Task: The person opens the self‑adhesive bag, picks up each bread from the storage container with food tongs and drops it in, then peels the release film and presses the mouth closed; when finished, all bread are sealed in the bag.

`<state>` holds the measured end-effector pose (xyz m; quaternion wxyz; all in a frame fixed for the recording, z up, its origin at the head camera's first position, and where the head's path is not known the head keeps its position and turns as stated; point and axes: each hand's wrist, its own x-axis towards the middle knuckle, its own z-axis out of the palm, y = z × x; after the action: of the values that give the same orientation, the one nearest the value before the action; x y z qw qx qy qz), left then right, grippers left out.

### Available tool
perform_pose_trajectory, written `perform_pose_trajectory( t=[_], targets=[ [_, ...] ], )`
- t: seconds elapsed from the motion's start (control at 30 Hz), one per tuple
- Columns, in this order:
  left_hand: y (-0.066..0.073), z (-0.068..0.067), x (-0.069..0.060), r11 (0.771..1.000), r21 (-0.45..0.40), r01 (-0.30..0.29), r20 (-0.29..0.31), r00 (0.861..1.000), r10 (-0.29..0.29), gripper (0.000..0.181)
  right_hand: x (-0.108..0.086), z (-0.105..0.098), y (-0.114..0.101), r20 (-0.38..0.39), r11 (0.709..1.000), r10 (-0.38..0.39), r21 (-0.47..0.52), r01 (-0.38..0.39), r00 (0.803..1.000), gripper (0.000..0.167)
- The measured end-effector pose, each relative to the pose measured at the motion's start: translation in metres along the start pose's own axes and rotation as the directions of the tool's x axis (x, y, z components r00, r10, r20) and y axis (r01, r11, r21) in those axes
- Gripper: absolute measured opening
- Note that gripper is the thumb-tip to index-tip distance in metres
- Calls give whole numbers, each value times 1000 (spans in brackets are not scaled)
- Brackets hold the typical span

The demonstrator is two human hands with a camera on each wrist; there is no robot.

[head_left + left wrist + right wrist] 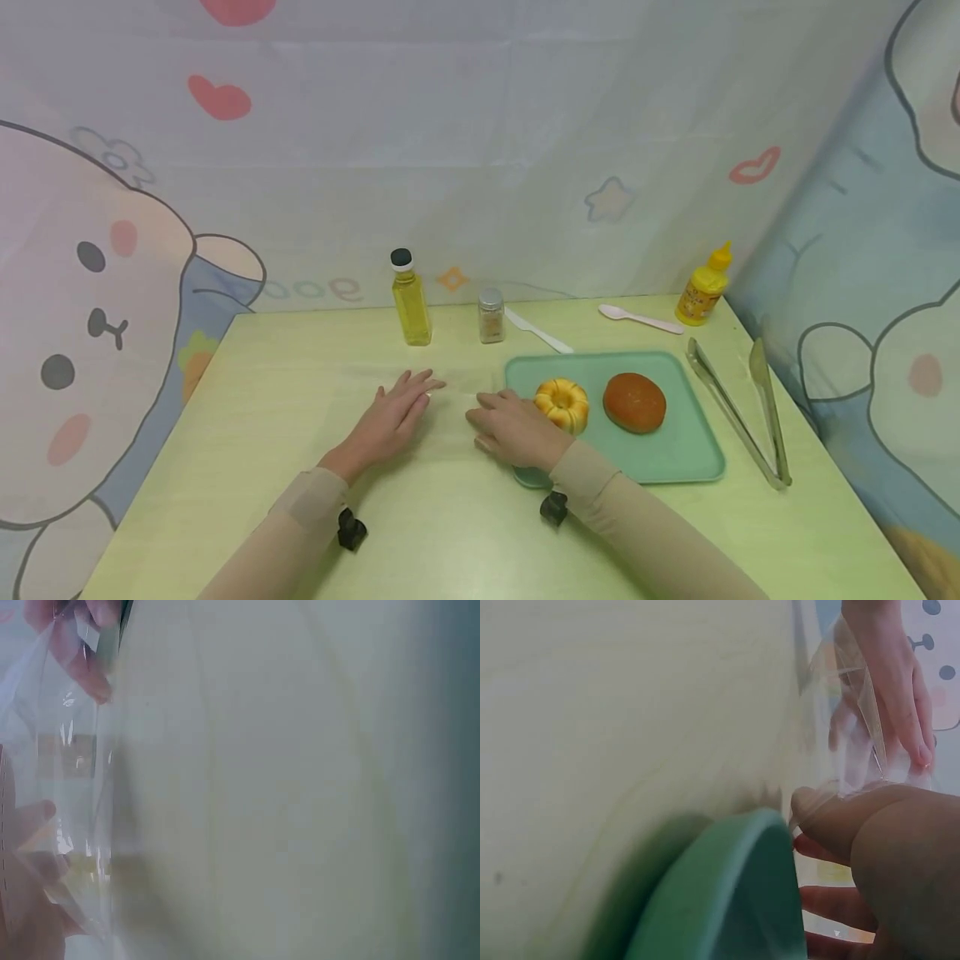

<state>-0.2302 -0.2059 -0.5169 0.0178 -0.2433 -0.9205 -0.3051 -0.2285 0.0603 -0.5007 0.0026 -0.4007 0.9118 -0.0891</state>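
Observation:
Thin clear plastic (pixel 453 437) lies across the middle of the table, faint in the head view; whether it is a bag or a single sheet I cannot tell. My left hand (pixel 386 423) rests over it, fingers straight and spread. Shiny folds of the plastic (pixel 79 720) show around those fingers in the left wrist view. My right hand (pixel 519 429) pinches the plastic's right edge, its thumb (pixel 832 814) and fingers bent. That hand sits over the left rim of the green tray (pixel 678 467), beside a ring-shaped yellow bread (pixel 562 404).
A brown bun (pixel 634 403) lies on the tray. Metal tongs (pixel 738 417) lie to its right. Behind stand an oil bottle (pixel 412 304), a small spice jar (pixel 491 317) and a yellow squeeze bottle (pixel 702 292), with a white knife (pixel 537 331) and pink spoon (pixel 640 318) between.

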Motion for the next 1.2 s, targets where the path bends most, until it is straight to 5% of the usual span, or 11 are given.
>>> perform_pose_trajectory(
  t=[0.3,0.43,0.63,0.83,1.2],
  targets=[
    [2,-4,-6,1000,-16,-4,-127,992,2,35,4,-7,-2,38,999,28,-22,-28,999,11],
    [1,-4,-7,1000,1,-7,-123,992,7,35,4,-11,-1,20,1000,23,3,-23,1000,11],
    [2,-1,-6,1000,19,8,-90,996,-7,35,-4,-24,4,-67,995,21,96,-14,998,36],
    [4,0,-6,999,45,-6,-86,996,10,36,-26,-41,21,-190,981,49,191,-12,981,39],
    [3,1,-3,999,35,4,-94,996,-1,36,-92,-67,73,-302,955,233,251,-159,924,44]
  ],
)
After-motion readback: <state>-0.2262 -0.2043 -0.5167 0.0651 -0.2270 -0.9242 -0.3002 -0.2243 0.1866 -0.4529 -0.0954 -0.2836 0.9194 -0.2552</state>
